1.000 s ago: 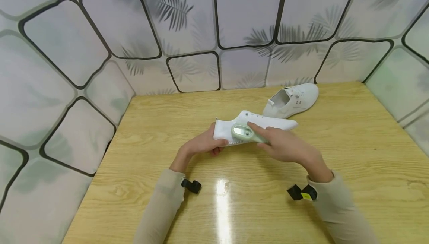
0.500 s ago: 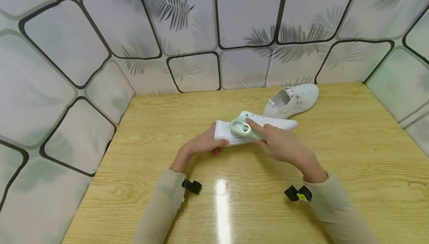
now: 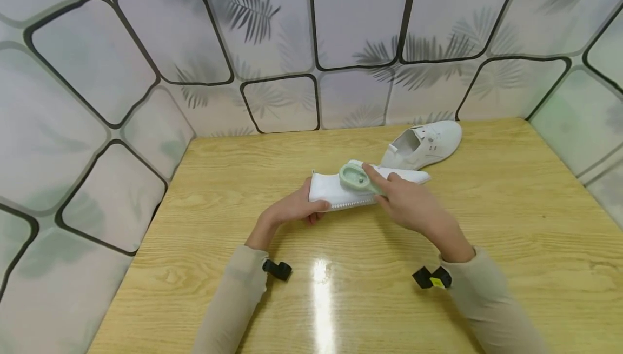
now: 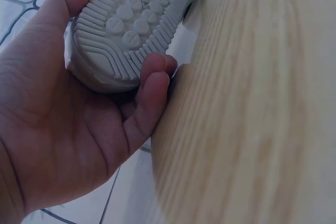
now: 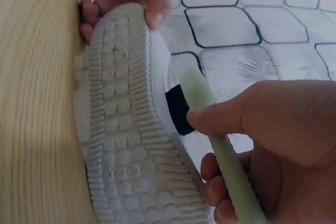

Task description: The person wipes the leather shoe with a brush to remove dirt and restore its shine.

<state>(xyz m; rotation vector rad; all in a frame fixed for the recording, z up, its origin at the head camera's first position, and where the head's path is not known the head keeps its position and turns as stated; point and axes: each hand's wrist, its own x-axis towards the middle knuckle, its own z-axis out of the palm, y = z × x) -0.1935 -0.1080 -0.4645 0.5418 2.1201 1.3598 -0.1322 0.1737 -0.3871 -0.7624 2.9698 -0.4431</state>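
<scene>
A white shoe (image 3: pixel 324 188) lies on its side above the table, its ridged, studded sole (image 5: pixel 121 129) turned toward me. My left hand (image 3: pixel 294 205) grips it by the heel, thumb on the near side; in the left wrist view the fingers (image 4: pixel 152 98) curl around the heel end. My right hand (image 3: pixel 413 202) holds a pale green brush (image 3: pixel 354 177) by its handle, index finger stretched along it. Dark bristles (image 5: pixel 180 109) under the brush head meet the shoe's white side in the right wrist view. The brush head covers part of the upper near the lace holes.
A second white shoe (image 3: pixel 423 144) rests on the wooden table (image 3: pixel 233 170) behind the held one, near the back edge. Patterned fabric walls (image 3: pixel 282 102) enclose the table at the back and sides. A glare streak crosses the near tabletop.
The brush head has shifted up along the shoe's side toward the lace area, tilting as it goes. My left hand and the held shoe stay nearly where they were.
</scene>
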